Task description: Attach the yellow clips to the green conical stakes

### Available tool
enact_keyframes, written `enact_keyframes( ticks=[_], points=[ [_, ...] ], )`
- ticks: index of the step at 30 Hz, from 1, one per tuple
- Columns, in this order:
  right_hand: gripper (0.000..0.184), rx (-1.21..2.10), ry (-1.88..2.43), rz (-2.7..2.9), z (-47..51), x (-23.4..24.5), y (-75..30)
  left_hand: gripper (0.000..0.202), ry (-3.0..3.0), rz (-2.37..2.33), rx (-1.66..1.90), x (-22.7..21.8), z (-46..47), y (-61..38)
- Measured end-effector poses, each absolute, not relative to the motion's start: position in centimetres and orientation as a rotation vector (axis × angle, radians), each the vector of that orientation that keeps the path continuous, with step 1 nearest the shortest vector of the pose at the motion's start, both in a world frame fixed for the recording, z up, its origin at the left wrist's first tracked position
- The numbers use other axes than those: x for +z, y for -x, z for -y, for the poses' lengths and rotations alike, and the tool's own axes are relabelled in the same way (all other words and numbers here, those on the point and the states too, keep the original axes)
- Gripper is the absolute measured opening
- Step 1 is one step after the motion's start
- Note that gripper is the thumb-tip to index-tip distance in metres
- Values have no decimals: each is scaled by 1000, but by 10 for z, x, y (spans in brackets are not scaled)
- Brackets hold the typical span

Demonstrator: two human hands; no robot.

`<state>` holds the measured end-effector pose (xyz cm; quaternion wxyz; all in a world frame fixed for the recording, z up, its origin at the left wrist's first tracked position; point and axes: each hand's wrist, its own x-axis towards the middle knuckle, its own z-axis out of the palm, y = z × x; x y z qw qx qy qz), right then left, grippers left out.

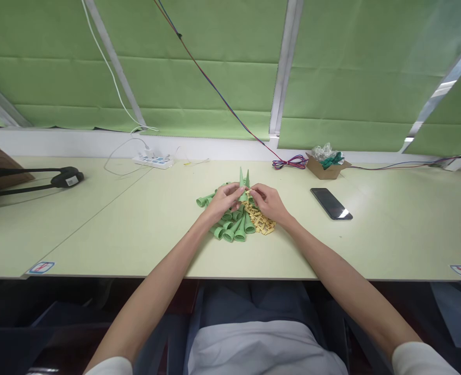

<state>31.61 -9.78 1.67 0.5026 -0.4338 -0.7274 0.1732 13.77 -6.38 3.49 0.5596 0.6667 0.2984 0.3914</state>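
The person's two hands met over the middle of the pale desk (pixel 136 234), just above a heap of small parts. The left hand (pixel 223 200) had its grip closed, thumb and fingers curled around a green cone (pixel 241 181) whose pointed tip stood upright above the knuckles. A second cone tip rose just beside it, and I could not tell whether that one was held as well. The right hand (pixel 270 204) had its grip pinched together on the top end of the yellow pieces (pixel 260 221), which ran down from the fingertips in a loose string and lay on the desk under the wrist. The fingertips of both hands touched or nearly touched; the spot was too small to tell which.

Under and in front of the left hand lay the pile of green cones (pixel 233 230), on their sides with their open ends toward the person, touching the yellow pieces on their right.

A dark phone (pixel 331 203) lay flat well to the right of the hands. Behind it, near the wall, sat a small cardboard box (pixel 326 167) with crumpled plastic in it, and a coiled red and blue cable (pixel 289 162) just beside it. A white power strip (pixel 154 161) lay at the far left of the desk's back edge, below the green blinds (pixel 214 78).
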Motion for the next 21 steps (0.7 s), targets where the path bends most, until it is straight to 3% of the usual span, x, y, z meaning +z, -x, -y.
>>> enact_keyframes(
  ticks=[13,21],
  points=[
    [31,520,1118,1717,96,12,-316,36,-1929,-802,1021,33,64,-138],
    [34,729,1082,1638,93,11,-317,28,-2259,-735,1277,21,55,-139]
  ],
)
